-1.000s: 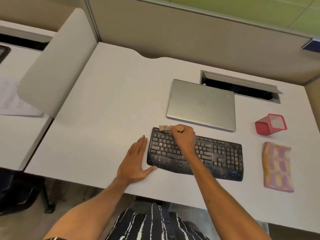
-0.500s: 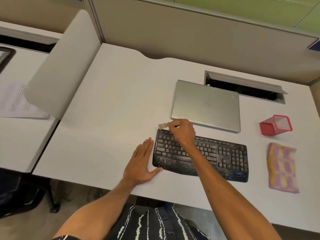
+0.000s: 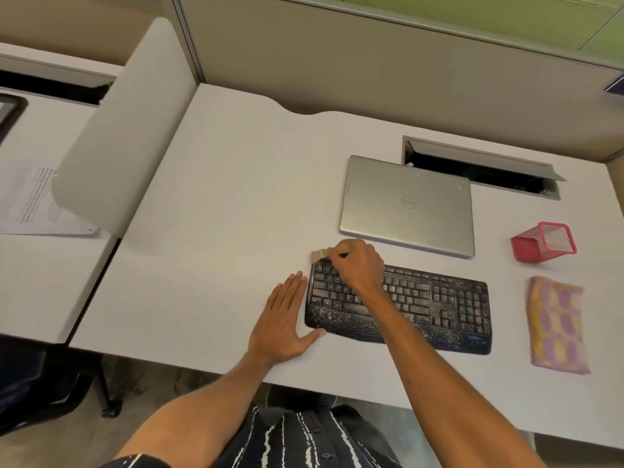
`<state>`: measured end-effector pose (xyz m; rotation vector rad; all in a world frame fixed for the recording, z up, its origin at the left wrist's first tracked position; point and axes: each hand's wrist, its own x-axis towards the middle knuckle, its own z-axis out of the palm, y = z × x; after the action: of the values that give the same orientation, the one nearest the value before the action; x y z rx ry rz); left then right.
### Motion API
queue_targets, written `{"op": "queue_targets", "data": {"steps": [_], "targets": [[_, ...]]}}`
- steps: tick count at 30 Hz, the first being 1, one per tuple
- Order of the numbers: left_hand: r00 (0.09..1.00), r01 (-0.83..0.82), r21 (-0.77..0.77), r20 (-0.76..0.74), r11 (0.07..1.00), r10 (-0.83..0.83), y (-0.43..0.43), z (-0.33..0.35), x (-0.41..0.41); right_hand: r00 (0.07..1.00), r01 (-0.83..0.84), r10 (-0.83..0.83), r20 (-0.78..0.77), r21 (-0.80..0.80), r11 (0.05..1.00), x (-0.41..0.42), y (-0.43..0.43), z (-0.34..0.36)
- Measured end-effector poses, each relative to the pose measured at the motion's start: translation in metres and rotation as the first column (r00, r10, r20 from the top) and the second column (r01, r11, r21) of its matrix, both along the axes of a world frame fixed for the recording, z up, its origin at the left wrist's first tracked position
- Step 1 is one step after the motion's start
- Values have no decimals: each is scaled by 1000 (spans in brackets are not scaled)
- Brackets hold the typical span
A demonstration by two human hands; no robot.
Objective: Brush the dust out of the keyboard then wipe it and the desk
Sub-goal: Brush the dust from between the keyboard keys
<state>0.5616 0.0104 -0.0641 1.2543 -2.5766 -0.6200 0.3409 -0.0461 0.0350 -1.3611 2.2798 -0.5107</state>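
Observation:
A black keyboard (image 3: 439, 309) speckled with pale dust lies on the white desk (image 3: 219, 231) near its front edge. My right hand (image 3: 358, 265) grips a small wooden brush (image 3: 319, 254), whose bristles stick out to the left at the keyboard's far left corner. My left hand (image 3: 283, 319) rests flat on the desk with straight fingers, and its thumb touches the keyboard's left end. A pink and yellow cloth (image 3: 555, 327) lies flat on the desk to the right of the keyboard.
A closed silver laptop (image 3: 407, 204) sits just behind the keyboard. A red mesh pen holder (image 3: 543, 243) lies on its side at the right. An open cable hatch (image 3: 479, 172) is behind the laptop. A curved divider (image 3: 118, 136) borders the desk's left side.
My right hand has moved the brush from the top key row up and left, past the keyboard's far left corner. My left hand has stayed flat beside the keyboard.

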Motion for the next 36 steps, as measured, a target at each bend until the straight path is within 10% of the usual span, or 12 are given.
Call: {"op": "queue_targets", "data": {"steps": [13, 29, 36], "targets": [[1000, -6, -25, 8, 1000, 7, 1, -4, 0, 970, 212, -212, 117, 8, 977, -16, -7, -3], [1000, -9, -32, 0, 999, 9, 0, -4, -1, 985, -106, 101, 137, 34, 994, -21, -16, -2], [1000, -7, -23, 14, 1000, 7, 0, -4, -1, 995, 8, -9, 96, 16, 1000, -31, -18, 3]]}}
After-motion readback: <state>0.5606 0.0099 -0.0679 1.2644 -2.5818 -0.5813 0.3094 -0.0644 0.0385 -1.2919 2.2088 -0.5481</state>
